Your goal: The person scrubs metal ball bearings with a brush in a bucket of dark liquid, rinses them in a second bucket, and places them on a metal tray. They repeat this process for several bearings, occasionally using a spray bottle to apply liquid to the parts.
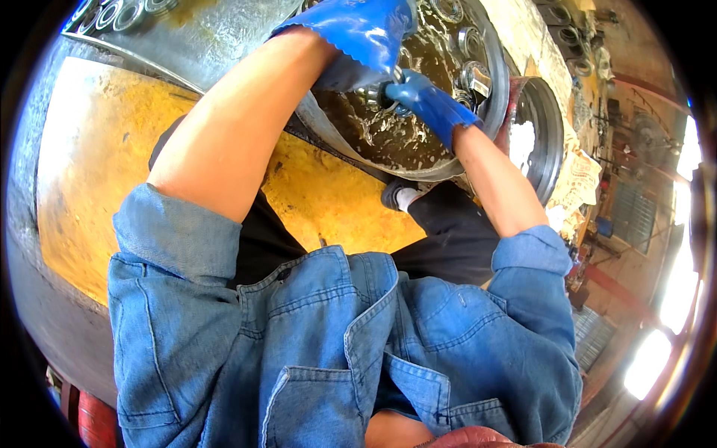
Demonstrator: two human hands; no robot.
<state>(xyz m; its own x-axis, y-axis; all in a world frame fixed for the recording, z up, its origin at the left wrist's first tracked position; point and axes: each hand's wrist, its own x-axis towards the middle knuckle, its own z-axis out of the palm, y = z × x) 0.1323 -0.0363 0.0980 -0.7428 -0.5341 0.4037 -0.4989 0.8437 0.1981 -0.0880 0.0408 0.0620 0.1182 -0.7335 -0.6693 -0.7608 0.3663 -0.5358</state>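
Observation:
A round metal tub (358,153) of murky brown liquid stands in front of me. Over it is my left hand (362,33), in a long blue rubber glove; its fingers are hidden at the upper edge. A short metallic piece (397,75) shows just below that glove, its kind unclear. My right hand (411,91), also in a blue glove, is closed on a ring-shaped metal bearing (378,98) at the liquid's surface, partly covered by the fingers. Several more bearings (470,43) lie in the tub along its right side.
A metal tray (224,33) at the upper left holds several bearings (128,15). Right of the tub stands a red drum (515,112) with a dark rim. A stained yellow panel (112,164) lies below and left. Crumpled cloth or paper (579,175) and cluttered parts are farther right.

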